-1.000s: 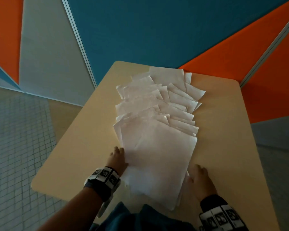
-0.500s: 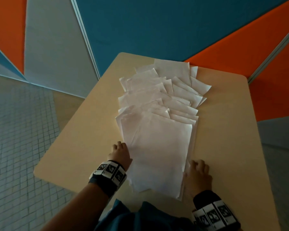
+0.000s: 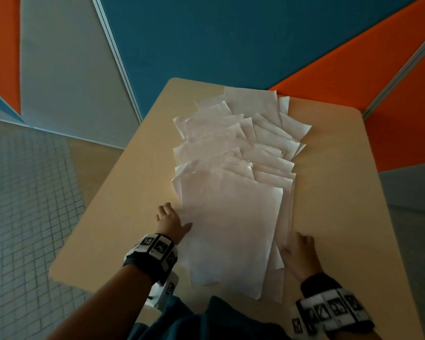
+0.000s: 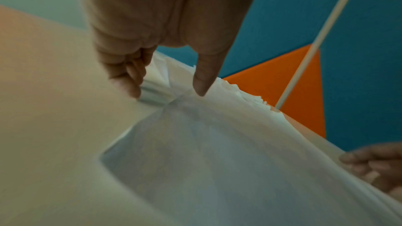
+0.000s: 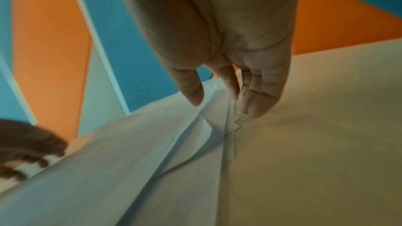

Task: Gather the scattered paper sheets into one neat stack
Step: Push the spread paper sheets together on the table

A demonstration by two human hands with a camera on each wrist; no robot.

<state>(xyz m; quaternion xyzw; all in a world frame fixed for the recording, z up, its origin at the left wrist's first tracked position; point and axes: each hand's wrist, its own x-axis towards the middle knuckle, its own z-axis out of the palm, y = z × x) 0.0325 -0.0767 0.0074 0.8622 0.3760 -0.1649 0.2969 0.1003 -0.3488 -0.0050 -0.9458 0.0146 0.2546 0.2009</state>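
Note:
Several white paper sheets (image 3: 231,217) lie fanned in an overlapping row down the middle of the tan table (image 3: 341,192), from the near edge to the far one. My left hand (image 3: 168,220) rests at the left edge of the nearest sheets. In the left wrist view (image 4: 167,90) its thumb touches the top sheet (image 4: 217,161) and its bent fingers (image 4: 130,82) press the side of the pile. My right hand (image 3: 301,251) presses the right edge, its fingers (image 5: 256,99) fairly straight against the staggered sheet edges (image 5: 130,161).
The table's far edge stands against blue and orange wall panels (image 3: 231,40). Tiled floor (image 3: 22,204) lies beyond the table's left edge. Bare tabletop shows on both sides of the paper row. Dark clothing (image 3: 206,320) is at the near edge.
Both hands have moved inward against the nearest sheets. The top sheet has turned from skewed to nearly square with those beneath. The far sheets stay fanned.

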